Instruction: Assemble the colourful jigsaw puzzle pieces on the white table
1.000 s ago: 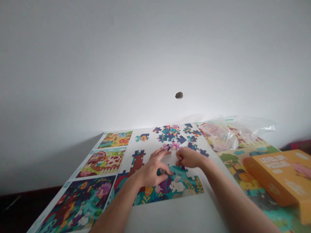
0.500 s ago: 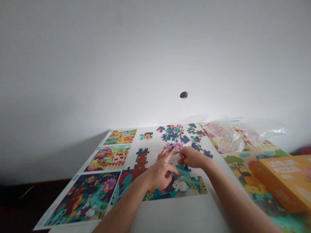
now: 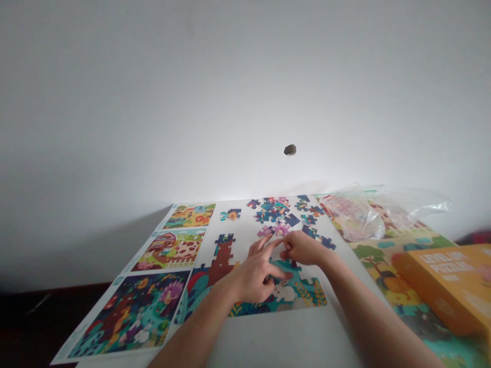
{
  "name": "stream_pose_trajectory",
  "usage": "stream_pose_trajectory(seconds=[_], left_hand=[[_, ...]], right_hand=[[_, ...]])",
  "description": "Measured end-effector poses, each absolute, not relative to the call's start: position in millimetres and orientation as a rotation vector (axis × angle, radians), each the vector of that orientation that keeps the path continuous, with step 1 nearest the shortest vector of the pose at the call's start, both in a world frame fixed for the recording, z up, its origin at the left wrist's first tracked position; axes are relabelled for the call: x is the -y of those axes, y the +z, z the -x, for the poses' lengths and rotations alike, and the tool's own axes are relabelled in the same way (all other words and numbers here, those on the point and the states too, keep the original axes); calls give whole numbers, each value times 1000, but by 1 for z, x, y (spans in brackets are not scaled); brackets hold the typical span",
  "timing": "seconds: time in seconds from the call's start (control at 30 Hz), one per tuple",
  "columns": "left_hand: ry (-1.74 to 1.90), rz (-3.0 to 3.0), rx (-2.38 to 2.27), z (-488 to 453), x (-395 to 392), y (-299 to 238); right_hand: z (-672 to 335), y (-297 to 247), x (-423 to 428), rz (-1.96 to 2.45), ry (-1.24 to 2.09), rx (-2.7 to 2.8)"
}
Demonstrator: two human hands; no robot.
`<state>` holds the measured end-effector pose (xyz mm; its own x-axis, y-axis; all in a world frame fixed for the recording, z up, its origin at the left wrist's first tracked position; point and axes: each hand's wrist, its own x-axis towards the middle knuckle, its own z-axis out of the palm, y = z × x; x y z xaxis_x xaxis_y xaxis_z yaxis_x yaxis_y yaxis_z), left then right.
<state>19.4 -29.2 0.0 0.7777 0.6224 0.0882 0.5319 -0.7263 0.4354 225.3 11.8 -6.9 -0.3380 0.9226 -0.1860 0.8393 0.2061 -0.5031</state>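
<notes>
Live at the centre of the white surface [image 3: 268, 335]: a left grip [image 3: 256, 280], spread wide, fingers fanned out over a part-built teal jigsaw section with a white rabbit [image 3: 307, 292]. Just beside it at 2 o'clock, a right grip [image 3: 303, 248], curled, fingertips pressed together at the section's top edge; anything pinched there, impossible to tell, hidden behind the knuckles. Straight ahead at 12 o'clock, two pink-purple cardboard jigsaw pieces [image 3: 281, 229], almost touching the left fingertips, then a loose heap of blue and multicoloured cardboard pieces [image 3: 272, 212] further on. At 10 o'clock, a brown puzzle strip [image 3: 224, 258]. Off at 3 o'clock, an orange cardboard puzzle box [image 3: 441, 281]. Handling, by the look of it: thin, stiff, light card, easily nudged out of line, perhaps slick on the printed face. Best hold: the edges or a protruding tab, between fingertip and thumb, with no bending.
</notes>
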Motion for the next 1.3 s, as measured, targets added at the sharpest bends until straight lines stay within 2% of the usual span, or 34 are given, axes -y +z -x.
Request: stream_pose_trajectory(seconds=[0.13,0.27,0.37,0.47,0.57,0.67,0.83,1.0,1.17,1.3], left_hand=[[316,-2593,-866,-19,29,-1],[446,-2662,-891,-17,27,1],[661,-2676,-1165,-14,20,1],[744,-2528,-1679,-11,10,-4],[676,-2212,-2239,-7,2,-11],[555,-2070,-2455,-3,-3,-17],[373,-2071,-2430,0,-5,-20],[372,-2172,-2300,0,-5,-22],[463,-2276,-2128,-1,-4,-21],[557,-2511,-1683,-3,0,-17]], right_hand=[[-225,-5,-13,1714,675,2311],[-229,1,-16,1846,193,1998],[-233,9,-16,1966,-56,1732],[-234,12,-15,2020,-73,1696],[-233,11,-15,2089,11,1756],[-234,8,-16,2203,123,1781],[-234,5,-16,2178,241,1835],[-230,0,-16,2030,407,2023],[-234,2,-18,2139,255,1817],[-239,0,-18,2300,212,1720]])
